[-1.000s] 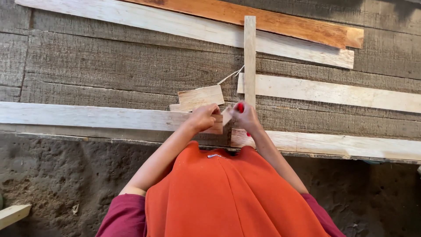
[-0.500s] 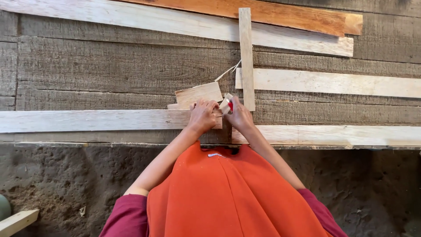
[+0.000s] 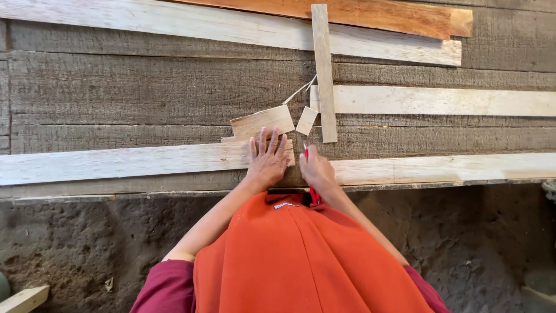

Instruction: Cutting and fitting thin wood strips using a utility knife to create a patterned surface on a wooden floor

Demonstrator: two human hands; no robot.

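My left hand (image 3: 267, 161) lies flat, fingers spread, on the right end of a long pale plank (image 3: 116, 163) on the grey wooden worktop. My right hand (image 3: 315, 171) is right beside it, closed around a thin red tool (image 3: 306, 152) whose tip points up at the boards; what kind of tool it is I cannot tell. Just beyond my fingers lie a trapezoid wood offcut (image 3: 263, 122) and a small square offcut (image 3: 306, 120). A narrow upright slat (image 3: 324, 75) stands next to them.
Another pale plank (image 3: 452, 168) runs right along the bench's front edge. Further back lie a horizontal board (image 3: 440, 101), a long pale board (image 3: 231, 26) and an orange-brown board (image 3: 347, 11). A thin sliver (image 3: 298, 91) leans by the slat. Dark ground lies below, with a wood block (image 3: 23, 298).
My left hand has opened from a curled grip to lie flat on the plank. The small square offcut now lies free beside the slat. My right hand dropped slightly toward me.
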